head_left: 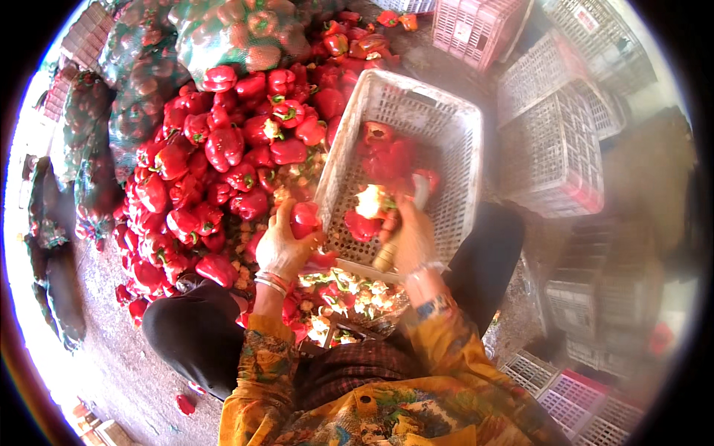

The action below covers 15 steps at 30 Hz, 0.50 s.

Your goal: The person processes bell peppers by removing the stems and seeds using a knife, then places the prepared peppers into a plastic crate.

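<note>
My left hand (281, 247) is closed around a red bell pepper (304, 218) at the left edge of a white plastic crate (455, 135). Over that crate, my right hand (416, 239) grips a knife (385, 257); its pale handle sticks out below the fist and a blurred blade shows above. A pale, seedy pepper core (372, 201) is beside my right fingertips; whether they hold it, I cannot tell. Several red peppers (387, 159) lie inside the crate, some cut open.
Left of the crate spreads a big heap of red peppers (224, 149), with full net sacks (230, 37) behind. Pepper cores and stem trimmings (364, 293) lie between my legs. Stacked crates (550, 141) stand at the right; more crates (569, 401) are at lower right.
</note>
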Each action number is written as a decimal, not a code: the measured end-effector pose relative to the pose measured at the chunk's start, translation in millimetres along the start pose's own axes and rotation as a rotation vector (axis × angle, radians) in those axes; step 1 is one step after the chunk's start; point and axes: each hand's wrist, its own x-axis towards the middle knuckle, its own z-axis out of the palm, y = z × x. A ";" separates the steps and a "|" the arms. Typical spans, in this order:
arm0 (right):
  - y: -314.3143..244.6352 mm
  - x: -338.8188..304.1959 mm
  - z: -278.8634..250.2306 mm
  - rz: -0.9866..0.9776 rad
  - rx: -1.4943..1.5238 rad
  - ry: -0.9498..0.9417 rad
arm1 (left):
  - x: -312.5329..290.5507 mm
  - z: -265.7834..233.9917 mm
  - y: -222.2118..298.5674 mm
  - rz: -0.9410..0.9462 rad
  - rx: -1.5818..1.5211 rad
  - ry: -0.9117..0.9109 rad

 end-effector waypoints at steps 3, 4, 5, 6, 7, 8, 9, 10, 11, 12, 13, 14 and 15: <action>-5.1 -26.1 -7.1 -0.010 0.021 0.033 | -12.5 15.3 -58.3 -0.249 -0.604 0.192; -10.3 -29.6 -16.3 0.009 -0.067 0.054 | -16.3 13.3 -48.2 -0.284 -0.913 0.267; -15.3 -31.5 -24.0 -0.006 -0.011 0.015 | -13.4 7.7 -38.8 -0.252 -0.985 0.336; -17.9 -33.8 -33.3 -0.012 0.050 -0.011 | -15.3 2.2 -27.1 -0.226 -1.050 0.391; -15.8 -35.4 -37.2 -0.015 0.060 -0.025 | -11.4 -0.8 -14.0 -0.185 -1.042 0.499; -13.7 -35.1 -32.7 -0.002 0.129 -0.126 | -3.1 -8.9 -4.5 -0.041 -0.908 0.456; -14.2 -33.8 -27.4 0.006 0.193 -0.206 | 1.2 -22.0 18.6 0.018 -1.031 0.284; -11.9 -31.0 -26.5 0.035 0.341 -0.298 | 8.8 -26.5 40.3 0.078 -1.174 0.090; -7.2 -29.7 -20.3 0.096 0.492 -0.404 | 27.5 -20.2 34.9 0.158 -1.195 -0.054; 0.0 -26.7 -15.1 0.179 0.635 -0.503 | 37.6 -23.1 27.0 0.142 -1.359 -0.165; 10.3 -23.4 -7.5 0.301 0.725 -0.522 | 46.7 -30.1 21.1 0.105 -1.508 -0.272; 16.7 -20.6 -4.7 0.423 0.812 -0.538 | 51.2 -32.2 21.0 -0.039 -1.406 -0.092; 23.6 -16.9 -5.4 0.452 0.772 -0.512 | 58.7 -30.8 5.6 -0.132 -1.312 0.014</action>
